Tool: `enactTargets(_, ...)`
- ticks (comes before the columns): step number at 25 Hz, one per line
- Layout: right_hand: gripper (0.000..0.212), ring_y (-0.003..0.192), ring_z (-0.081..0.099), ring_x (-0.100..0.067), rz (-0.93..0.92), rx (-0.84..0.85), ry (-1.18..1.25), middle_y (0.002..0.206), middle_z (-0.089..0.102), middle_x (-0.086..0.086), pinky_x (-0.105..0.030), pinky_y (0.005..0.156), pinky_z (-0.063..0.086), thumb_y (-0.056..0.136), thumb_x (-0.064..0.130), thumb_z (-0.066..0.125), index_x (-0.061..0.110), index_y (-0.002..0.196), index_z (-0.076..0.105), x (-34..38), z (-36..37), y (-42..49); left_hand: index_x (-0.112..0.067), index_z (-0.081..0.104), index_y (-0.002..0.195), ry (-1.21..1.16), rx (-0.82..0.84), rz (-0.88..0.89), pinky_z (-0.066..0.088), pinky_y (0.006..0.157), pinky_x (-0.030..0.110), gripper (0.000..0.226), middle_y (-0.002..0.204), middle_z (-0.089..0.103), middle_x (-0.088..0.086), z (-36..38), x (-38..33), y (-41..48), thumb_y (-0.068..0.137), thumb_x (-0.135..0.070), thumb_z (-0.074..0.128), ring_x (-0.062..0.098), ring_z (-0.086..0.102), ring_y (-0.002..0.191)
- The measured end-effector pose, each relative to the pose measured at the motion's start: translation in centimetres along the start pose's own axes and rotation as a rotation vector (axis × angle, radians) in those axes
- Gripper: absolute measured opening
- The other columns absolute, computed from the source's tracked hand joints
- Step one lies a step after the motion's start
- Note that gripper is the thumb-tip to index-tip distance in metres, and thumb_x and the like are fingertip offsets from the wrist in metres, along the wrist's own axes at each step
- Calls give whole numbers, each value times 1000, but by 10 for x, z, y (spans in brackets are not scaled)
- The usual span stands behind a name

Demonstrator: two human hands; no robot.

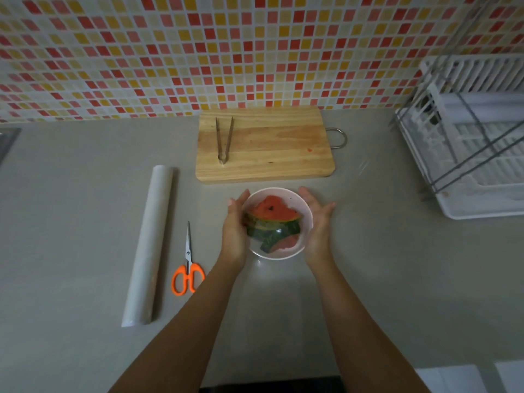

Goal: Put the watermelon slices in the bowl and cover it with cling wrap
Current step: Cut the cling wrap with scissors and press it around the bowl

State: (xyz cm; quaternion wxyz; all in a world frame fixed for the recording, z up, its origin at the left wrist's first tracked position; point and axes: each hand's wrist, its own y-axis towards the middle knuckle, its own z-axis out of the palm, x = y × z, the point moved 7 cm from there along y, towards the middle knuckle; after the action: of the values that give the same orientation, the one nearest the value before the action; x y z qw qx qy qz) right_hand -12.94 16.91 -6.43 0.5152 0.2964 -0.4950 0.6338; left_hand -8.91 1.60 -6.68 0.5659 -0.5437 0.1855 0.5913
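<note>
While we look down from the head camera, we see the bowl standing on the grey counter, just in front of the wooden cutting board. Watermelon slices lie piled inside it, red flesh toward the far side and dark green rind toward us. Our left hand is pressed flat against the bowl's left side, fingers together and pointing away from us, while our right hand cups the right side in the same manner, thumb spread outward. Neither hand pinches anything. Faint glints on the counter beyond and before the bowl suggest a clear film is stretched there, though we cannot tell for certain whether it lies over the rim. Left of the bowl, well apart from it, lies the cling wrap roll, and between the roll and our left forearm rest the orange-handled scissors, blades pointing away. Metal tongs lie on the left part of the board. A white dish rack stands at the far right against the tiled wall.
</note>
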Motion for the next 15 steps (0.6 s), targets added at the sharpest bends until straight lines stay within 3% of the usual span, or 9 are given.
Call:
enactTargets(3,73,106,58,-30,32,9,44,108,63,-16,-42,100,43,96,47,-5,13,113,57,-1,2,1,-3,52,127,-53,2,8,55,80,31,57,106,65,14,10,0,3,102,-41,17,23,63,97)
enactTargets(7,77,84,68,-11,54,42,20,86,73,-1,-22,75,53,95,51,-5,12,108,60,3,2,15,-12,64,105,-76,11,18,56,67,23,55,85,76,1,9,-3,12,103,-40,16,12,71,82)
enactTargets(12,80,105,63,-25,117,15,-122,108,67,-15,-35,95,48,91,61,2,13,107,63,-5,1,21,-10,64,105,-11,73,-35,56,69,26,63,91,74,9,12,-8,14,101,-45,12,14,72,83)
enactTargets(15,83,93,67,-16,158,96,-218,102,72,-8,-26,85,51,90,62,-2,13,105,63,-4,5,5,-13,61,114,47,125,-56,56,73,23,68,101,71,6,-1,-13,-4,99,-50,6,13,70,89)
